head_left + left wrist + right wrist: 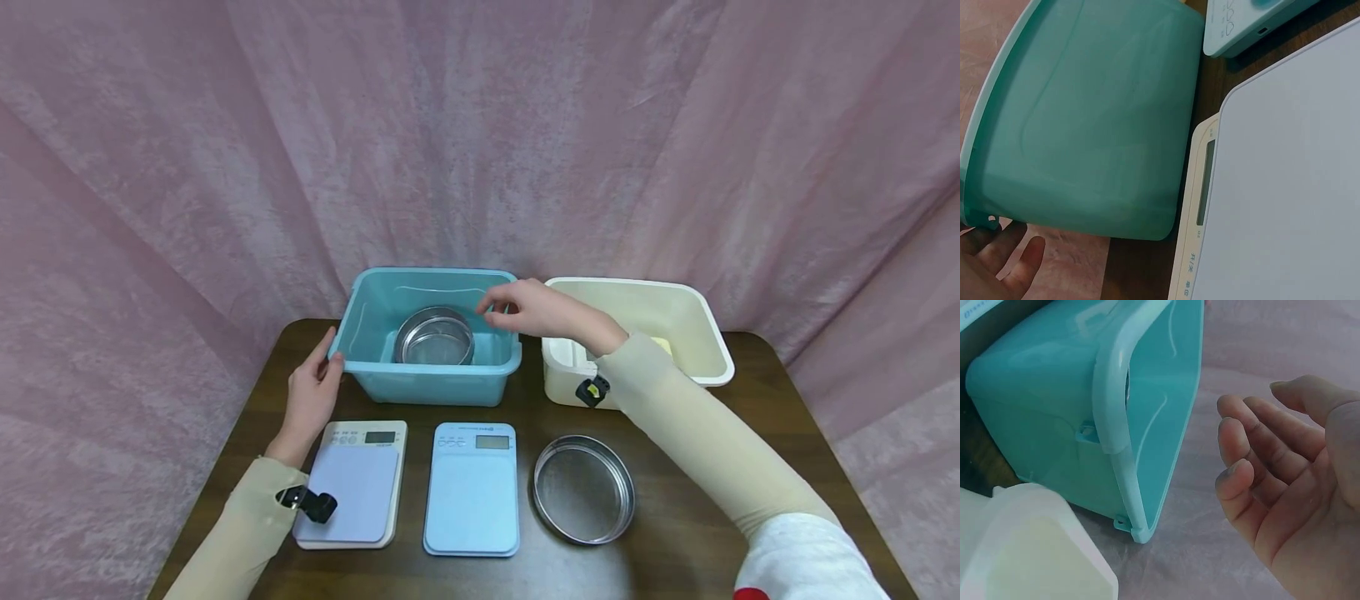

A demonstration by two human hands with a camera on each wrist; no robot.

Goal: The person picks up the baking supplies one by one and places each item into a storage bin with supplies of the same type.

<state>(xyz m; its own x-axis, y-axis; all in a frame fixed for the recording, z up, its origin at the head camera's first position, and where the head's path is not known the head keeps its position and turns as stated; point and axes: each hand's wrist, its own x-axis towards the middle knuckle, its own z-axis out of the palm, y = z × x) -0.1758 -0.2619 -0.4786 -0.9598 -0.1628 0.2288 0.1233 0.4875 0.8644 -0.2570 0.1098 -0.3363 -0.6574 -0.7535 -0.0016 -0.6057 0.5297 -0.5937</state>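
Note:
My left hand (311, 396) is at the near left corner of a blue plastic bin (427, 385), its fairly straight fingers touching the rim. In the left wrist view, the fingertips (1007, 240) lie against the bin's corner, with the thumb apart. Over the bin's right end hovers my right hand (528, 307), its fingers loosely bent and nothing between them. The right wrist view shows that palm (1297, 531) bare, beside the bin's rim. Inside the bin sits a round metal sieve (435, 337), left of the right hand.
A cream bin (712, 362) stands to the right under my right forearm, with a pale yellow thing (663, 345) inside. In front are a white kitchen scale (352, 492), a light blue scale (472, 500) and another round sieve (583, 490). A pink curtain (480, 150) hangs behind the table.

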